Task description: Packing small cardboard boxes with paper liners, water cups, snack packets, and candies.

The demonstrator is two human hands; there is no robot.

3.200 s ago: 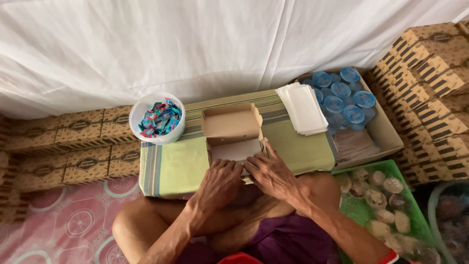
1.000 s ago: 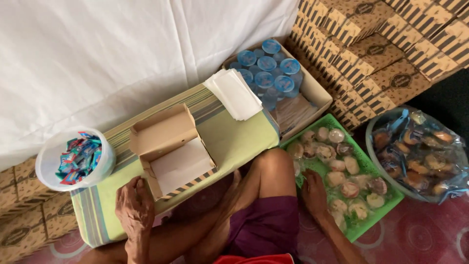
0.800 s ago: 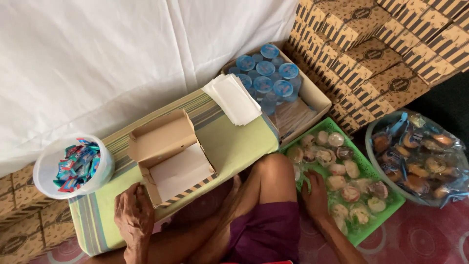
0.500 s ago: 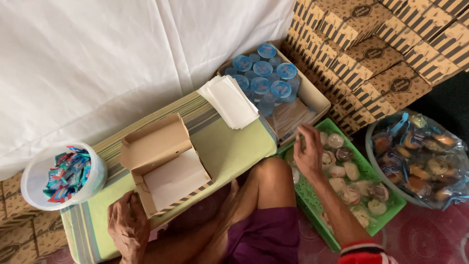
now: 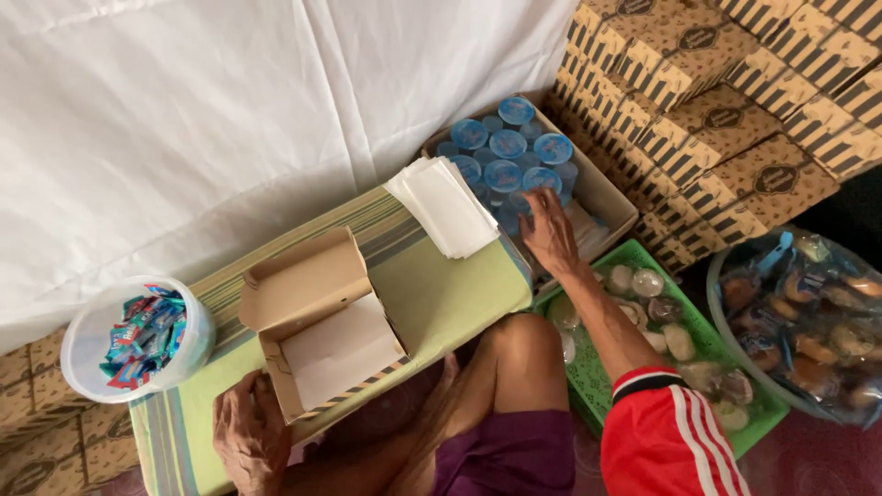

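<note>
Cardboard, open: one small brown cardboard box (image 5: 322, 335) with its lid flap raised stands on the green striped cushion-topped low table (image 5: 441, 298); one white sheet lines its bottom.
Left hand: the left hand (image 5: 250, 439) rests on the table's near edge, touching the box's front left corner, fingers curled downward; it grips nothing that can be seen.
Right hand: the right hand (image 5: 549, 230) stretches out flat, fingers spread and open, palm down, over the edge of the larger carton, just beside the blue lids; whether a fingertip touches a cup cannot be told.
Cups: about nine blue-lidded clear plastic cups (image 5: 505, 156) show in one open tan carton (image 5: 602, 193) to the right of the table; more may lie beneath.
Paper: one stack of white paper sheets (image 5: 443, 206) lies on the table's far right corner, against the carton.
Bucket: one round white plastic bucket (image 5: 92, 342) stands at the table's left end, filled with small colourful wrapped sachets (image 5: 142, 335), too many to count.
Tray: one green plastic mesh tray (image 5: 717, 344) sits beside the person's knee, holding a dozen or so wrapped pale snacks (image 5: 648, 285).
Bag: one clear plastic bag of brown pastries (image 5: 808, 321) fills a basin at far right.
Stacks: many patterned brown closed boxes (image 5: 717, 83) are piled at upper right, more at lower left.
</note>
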